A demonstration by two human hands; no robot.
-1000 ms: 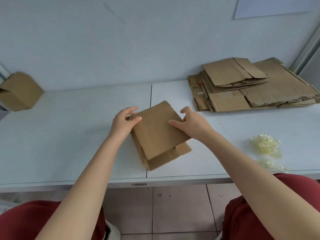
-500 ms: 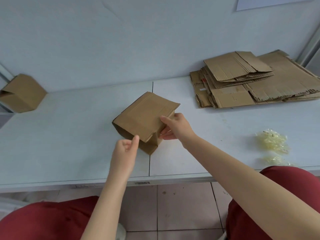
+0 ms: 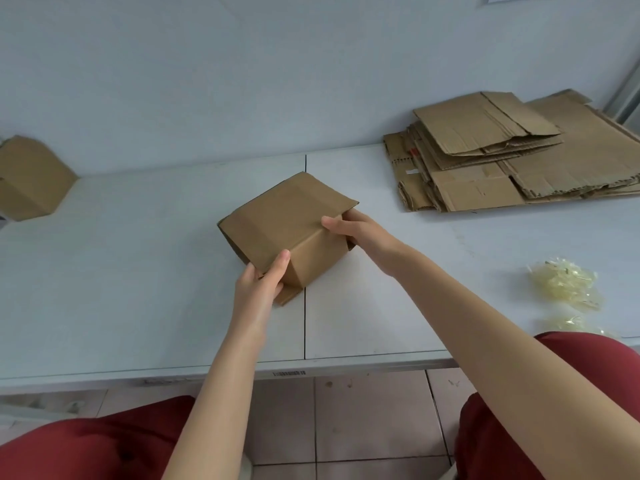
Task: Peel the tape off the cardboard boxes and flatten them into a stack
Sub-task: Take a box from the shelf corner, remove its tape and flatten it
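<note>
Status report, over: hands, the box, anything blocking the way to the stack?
Left hand grips box near corner, right hand grips its right end. Box not yet flat. Nothing between it and flattened stack.

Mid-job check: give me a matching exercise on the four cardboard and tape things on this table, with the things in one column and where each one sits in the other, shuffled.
Things:
1. held box
2. flattened stack
3. tape wads
4. waiting box

Places:
A. far left end of the table
B. right side, near the front edge, crumpled
C. far right, by the wall, lying flat
D. centre, gripped by the left hand and the right hand

Pairs: 1-D, 2-C, 3-B, 4-A.
</note>
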